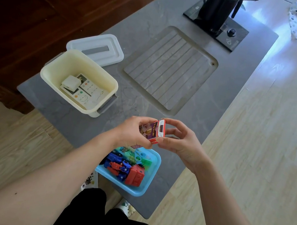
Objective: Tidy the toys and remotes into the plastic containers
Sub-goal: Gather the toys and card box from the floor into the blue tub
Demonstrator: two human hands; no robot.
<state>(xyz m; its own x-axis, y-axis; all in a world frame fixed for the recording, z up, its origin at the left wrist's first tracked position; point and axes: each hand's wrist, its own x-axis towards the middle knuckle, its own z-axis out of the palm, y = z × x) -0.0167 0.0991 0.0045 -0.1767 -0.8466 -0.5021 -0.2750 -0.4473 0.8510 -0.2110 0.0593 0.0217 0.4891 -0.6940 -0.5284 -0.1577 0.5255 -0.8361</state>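
Observation:
Both hands hold a small red card box (154,131) above the grey table, just beyond the blue tray (150,186). My left hand (131,132) grips its left side and my right hand (180,139) pinches its right end. The blue tray holds red and blue robot toys (130,170) and green and teal pieces (137,155). To the left stands a cream plastic container (108,82) with two white remotes (89,92) and a small white box (71,83) inside.
The container's white lid (103,48) lies behind it. A ribbed drain recess (168,71) fills the table's middle, and a black kettle base with dark bottles (217,17) stands at the far end. Wooden furniture (35,1) borders the left.

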